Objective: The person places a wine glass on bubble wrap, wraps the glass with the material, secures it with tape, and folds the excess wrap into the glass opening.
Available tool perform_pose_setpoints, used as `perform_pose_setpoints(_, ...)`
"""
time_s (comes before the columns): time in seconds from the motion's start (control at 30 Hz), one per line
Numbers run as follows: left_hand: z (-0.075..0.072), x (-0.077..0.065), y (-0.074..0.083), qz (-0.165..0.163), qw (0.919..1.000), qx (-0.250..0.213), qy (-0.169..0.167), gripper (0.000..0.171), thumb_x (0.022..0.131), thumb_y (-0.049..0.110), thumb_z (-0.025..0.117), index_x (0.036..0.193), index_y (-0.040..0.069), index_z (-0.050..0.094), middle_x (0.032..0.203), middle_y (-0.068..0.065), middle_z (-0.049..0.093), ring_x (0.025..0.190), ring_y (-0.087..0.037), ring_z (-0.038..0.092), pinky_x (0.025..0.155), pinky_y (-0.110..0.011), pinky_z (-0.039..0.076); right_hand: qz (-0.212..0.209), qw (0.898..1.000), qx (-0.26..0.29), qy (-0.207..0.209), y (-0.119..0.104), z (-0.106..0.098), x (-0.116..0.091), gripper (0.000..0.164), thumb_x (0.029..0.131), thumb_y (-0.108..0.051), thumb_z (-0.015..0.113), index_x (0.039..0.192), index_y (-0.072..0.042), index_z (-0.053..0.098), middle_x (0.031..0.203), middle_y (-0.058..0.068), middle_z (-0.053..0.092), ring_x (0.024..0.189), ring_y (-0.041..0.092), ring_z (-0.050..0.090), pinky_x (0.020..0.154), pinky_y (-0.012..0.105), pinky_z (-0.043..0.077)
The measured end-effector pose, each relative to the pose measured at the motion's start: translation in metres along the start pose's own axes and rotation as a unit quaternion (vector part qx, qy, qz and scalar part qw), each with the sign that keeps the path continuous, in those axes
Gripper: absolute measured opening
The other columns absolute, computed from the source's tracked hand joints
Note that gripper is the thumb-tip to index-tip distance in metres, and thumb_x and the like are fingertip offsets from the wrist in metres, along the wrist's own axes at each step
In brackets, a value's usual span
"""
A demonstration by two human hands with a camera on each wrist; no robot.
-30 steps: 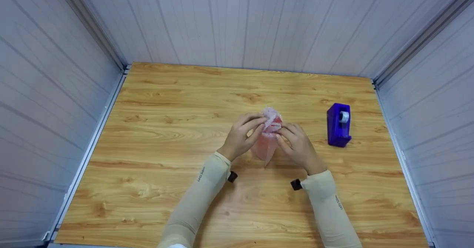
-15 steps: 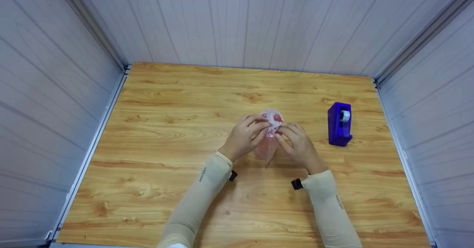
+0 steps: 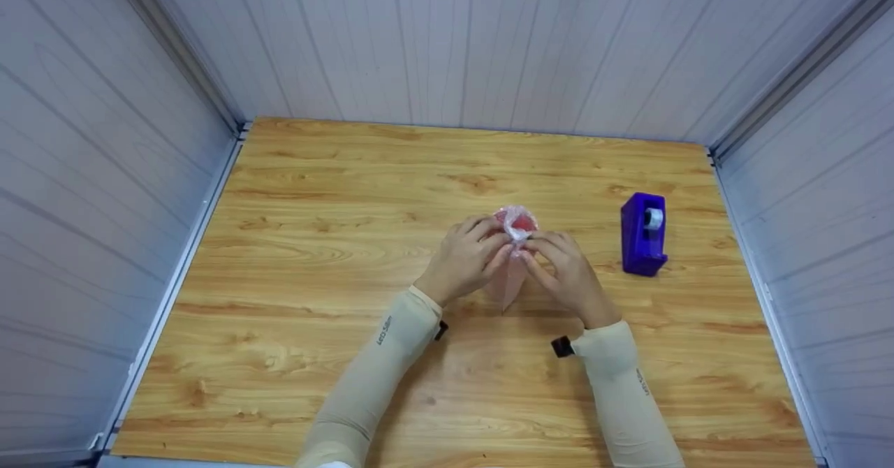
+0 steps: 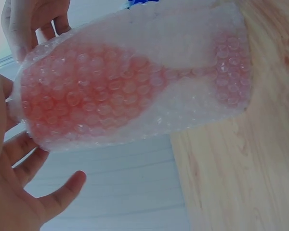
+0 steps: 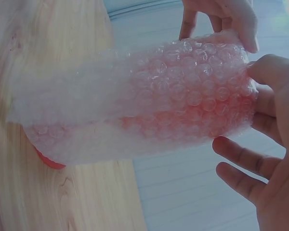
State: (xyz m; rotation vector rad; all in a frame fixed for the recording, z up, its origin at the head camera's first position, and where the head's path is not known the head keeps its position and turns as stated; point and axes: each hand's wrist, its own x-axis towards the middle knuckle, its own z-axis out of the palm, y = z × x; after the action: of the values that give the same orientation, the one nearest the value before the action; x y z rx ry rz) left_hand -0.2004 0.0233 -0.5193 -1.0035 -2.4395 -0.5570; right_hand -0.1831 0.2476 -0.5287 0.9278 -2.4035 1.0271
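A red stemmed goblet point(image 4: 106, 89) stands upright on the table inside a sleeve of bubble wrap point(image 5: 183, 82). Its bowl, thin stem and foot show through the plastic in the left wrist view. At the top of the wrap, my left hand point(image 3: 463, 258) pinches the edge from the left side. My right hand point(image 3: 569, 276) pinches the same edge from the right, close to the left fingertips. Between and behind the fingers, part of the goblet's red top shows through the folded wrap. A bit of the red foot sticks out below the wrap in the right wrist view.
A blue tape dispenser point(image 3: 642, 234) with a roll of clear tape stands to the right of the hands. The wooden table point(image 3: 293, 258) is bounded by pale panel walls point(image 3: 454, 42) at the back and both sides.
My left hand has shifted slightly right, nearer the right hand. The wrap's top edge is drawn closer together between the fingers, and the red opening behind it looks rounder. The dispenser stays put.
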Motion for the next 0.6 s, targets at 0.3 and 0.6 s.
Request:
perform_pose_setpoints(0.3, -0.0070, 0.0056, 0.0057, -0.022, 0.9975, 0.038, -0.055, 0.040, 0.107, 0.038, 0.042, 0.112, 0.018, 0.076, 0.123, -0.003, 0.065, 0.124, -0.023, 0.052, 0.091, -0.046, 0.052, 0.003, 1.000, -0.003, 0.016, -0.0058, -0.0059, 0.0049, 0.030, 0.091, -0.011, 0.075, 0.120, -0.005, 0.066, 0.115, 0.006, 0.067, 0.108, 0.027, 0.059, 0.094, 0.044, 0.050)
perform_pose_setpoints(0.6, -0.0065, 0.0038, 0.0054, -0.013, 0.9979, 0.048, -0.042, 0.040, 0.107, 0.037, 0.043, 0.110, 0.016, 0.076, 0.119, -0.002, 0.069, 0.122, -0.023, 0.054, 0.089, -0.044, 0.054, -0.021, 0.998, -0.055, -0.012, -0.0084, -0.0036, 0.0058, 0.038, 0.096, -0.012, 0.068, 0.134, -0.014, 0.066, 0.127, 0.002, 0.066, 0.099, 0.025, 0.055, 0.080, 0.039, 0.048)
